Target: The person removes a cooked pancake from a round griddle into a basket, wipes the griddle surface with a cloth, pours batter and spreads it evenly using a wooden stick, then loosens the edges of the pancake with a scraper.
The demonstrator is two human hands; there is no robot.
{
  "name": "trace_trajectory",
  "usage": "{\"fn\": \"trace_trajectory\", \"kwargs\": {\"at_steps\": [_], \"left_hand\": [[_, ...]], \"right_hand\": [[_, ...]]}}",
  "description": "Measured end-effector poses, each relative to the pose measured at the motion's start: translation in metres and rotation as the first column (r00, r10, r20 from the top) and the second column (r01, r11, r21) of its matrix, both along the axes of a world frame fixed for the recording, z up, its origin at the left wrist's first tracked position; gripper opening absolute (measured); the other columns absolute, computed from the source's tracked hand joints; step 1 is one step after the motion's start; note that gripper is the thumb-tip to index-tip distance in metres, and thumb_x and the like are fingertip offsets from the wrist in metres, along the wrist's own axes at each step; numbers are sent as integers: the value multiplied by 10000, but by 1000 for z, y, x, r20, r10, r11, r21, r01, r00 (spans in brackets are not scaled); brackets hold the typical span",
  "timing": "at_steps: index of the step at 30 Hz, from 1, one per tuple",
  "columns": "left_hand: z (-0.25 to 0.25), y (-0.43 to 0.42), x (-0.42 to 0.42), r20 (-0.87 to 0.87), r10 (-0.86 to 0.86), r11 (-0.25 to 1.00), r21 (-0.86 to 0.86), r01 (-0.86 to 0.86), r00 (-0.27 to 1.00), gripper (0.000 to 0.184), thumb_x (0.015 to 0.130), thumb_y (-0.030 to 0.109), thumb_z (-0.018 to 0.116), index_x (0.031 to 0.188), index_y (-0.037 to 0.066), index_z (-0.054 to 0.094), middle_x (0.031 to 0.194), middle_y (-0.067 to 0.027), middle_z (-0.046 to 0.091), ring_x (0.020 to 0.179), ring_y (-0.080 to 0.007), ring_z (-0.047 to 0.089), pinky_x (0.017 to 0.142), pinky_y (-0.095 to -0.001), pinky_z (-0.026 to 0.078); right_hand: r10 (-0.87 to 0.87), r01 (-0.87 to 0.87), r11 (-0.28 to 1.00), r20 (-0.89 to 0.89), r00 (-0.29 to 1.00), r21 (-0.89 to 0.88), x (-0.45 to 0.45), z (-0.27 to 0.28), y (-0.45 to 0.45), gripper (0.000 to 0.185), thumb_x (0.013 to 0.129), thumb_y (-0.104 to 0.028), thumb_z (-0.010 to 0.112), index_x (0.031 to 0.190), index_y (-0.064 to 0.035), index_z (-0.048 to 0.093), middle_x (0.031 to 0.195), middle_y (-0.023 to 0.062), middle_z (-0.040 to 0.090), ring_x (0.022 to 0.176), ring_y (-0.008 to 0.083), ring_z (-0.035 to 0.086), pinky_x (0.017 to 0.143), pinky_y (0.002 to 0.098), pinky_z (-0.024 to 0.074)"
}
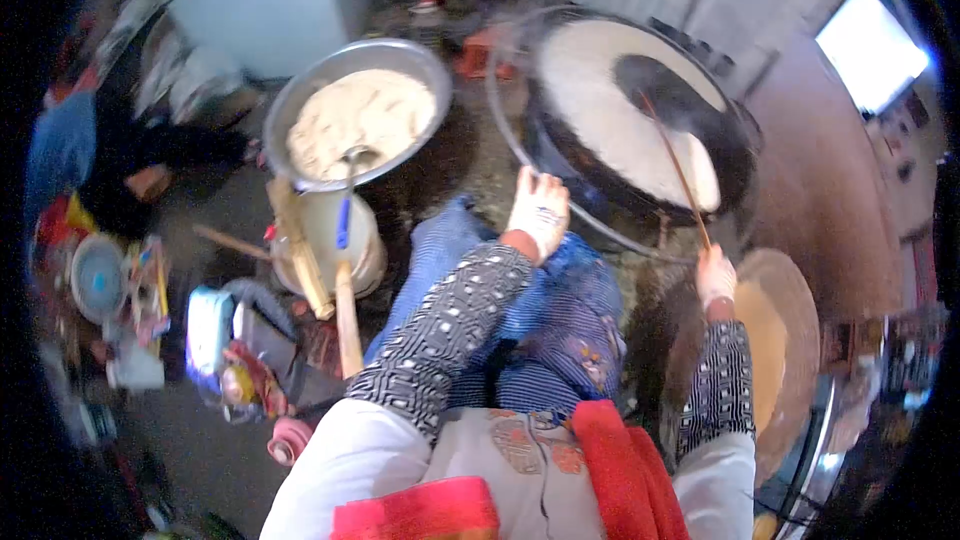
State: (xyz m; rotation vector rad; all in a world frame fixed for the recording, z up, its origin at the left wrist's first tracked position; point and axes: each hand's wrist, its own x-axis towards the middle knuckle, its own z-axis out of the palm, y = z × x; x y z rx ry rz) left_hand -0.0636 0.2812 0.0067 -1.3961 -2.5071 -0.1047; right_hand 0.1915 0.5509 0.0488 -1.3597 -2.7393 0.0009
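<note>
Gripping a stick [676, 162] over the griddle [668, 83], right fingers [712, 262] could tear its batter [590, 90] by overpressing. Left fingers [545, 188]: I can't tell.

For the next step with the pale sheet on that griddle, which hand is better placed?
Probably the right hand: it grips a thin stick reaching over the griddle and its pale sheet. The left hand is by the blue trousers, off the griddle.

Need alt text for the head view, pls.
A person's right hand holds a thin stick over a round dark griddle partly covered in pale batter. The left hand appears empty near blue trousers. Left of the griddle, a metal bowl holds pale mixture.
</note>
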Motion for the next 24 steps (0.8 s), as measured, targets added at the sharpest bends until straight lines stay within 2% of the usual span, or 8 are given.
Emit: {"fn": "trace_trajectory", "kwargs": {"at_steps": [3, 8, 11, 12, 13, 16, 19, 24], "left_hand": [[10, -1, -4, 47, 75, 997, -23, -74, 996, 350, 929, 150, 418, 1202, 46, 609, 1299, -117, 573, 1284, -278, 460, 1142, -625, 174], [-9, -2, -19, -5, 86, 994, 69, -86, 996, 340, 939, 136, 395, 1191, 37, 600, 1298, -122, 581, 1310, -260, 461, 1144, -626, 198], [9, -14, -24, -10, 78, 988, 135, -76, 997, 270, 927, 117, 408, 1110, 58, 598, 1199, -114, 593, 1202, -272, 509, 1104, -602, 254], [12, -14, -26, -30, 81, 989, 123, -77, 996, 260, 919, 114, 415, 1104, 68, 592, 1162, -110, 587, 1141, -278, 522, 1084, -589, 268], [17, -15, -28, 8, 94, 989, 112, -95, 996, 264, 913, 114, 419, 1103, 62, 595, 1181, -113, 585, 1170, -282, 512, 1096, -596, 249], [14, -7, -14, -42, 58, 998, 36, -56, 997, 415, 918, 235, 475, 1271, 33, 557, 1342, -129, 538, 1321, -293, 434, 1132, -632, 171], [23, 6, 29, 102, -139, 988, -53, 145, 985, 576, 871, 383, 566, 1314, 16, 528, 1420, -133, 495, 1373, -302, 395, 1147, -644, 135], [2, 2, 29, -22, -107, 994, 4, 107, 994, 433, 942, 137, 377, 1333, 2, 506, 1397, -158, 517, 1352, -305, 434, 1154, -630, 157]], "right_hand": [[-112, 112, 994, -19, 994, -11, 13, -29, 50, 342, 973, -347, 454, 1013, -30, 575, 936, 282, 667, 890, 480, 631, 766, 571, 485], [47, -57, 992, 92, 995, 109, 2, -32, 39, 287, 992, -313, 465, 1004, -39, 552, 875, 258, 670, 835, 446, 648, 721, 558, 492], [9, -4, 991, -43, 999, 132, 11, -31, 55, 290, 987, -308, 458, 983, -40, 569, 813, 240, 672, 780, 454, 644, 683, 549, 496], [-82, 82, 994, -3, 997, -71, -8, 9, 26, 371, 982, -359, 459, 1035, -26, 613, 939, 280, 663, 915, 465, 629, 812, 550, 477], [-42, 40, 998, -37, 998, -40, -11, 16, 16, 351, 978, -357, 473, 1010, -36, 612, 909, 265, 670, 890, 462, 634, 789, 548, 489], [39, -43, 993, 45, 998, 113, -10, -8, 15, 292, 990, -335, 456, 931, -83, 592, 847, 233, 676, 776, 421, 652, 638, 512, 506], [-69, 67, 995, 22, 997, 80, 4, -23, 38, 301, 995, -335, 441, 943, -67, 567, 837, 265, 664, 789, 436, 654, 685, 535, 512], [25, -23, 997, -26, 999, 70, -10, 6, -5, 313, 992, -343, 447, 950, -57, 567, 817, 272, 657, 779, 451, 646, 701, 545, 505]]}}
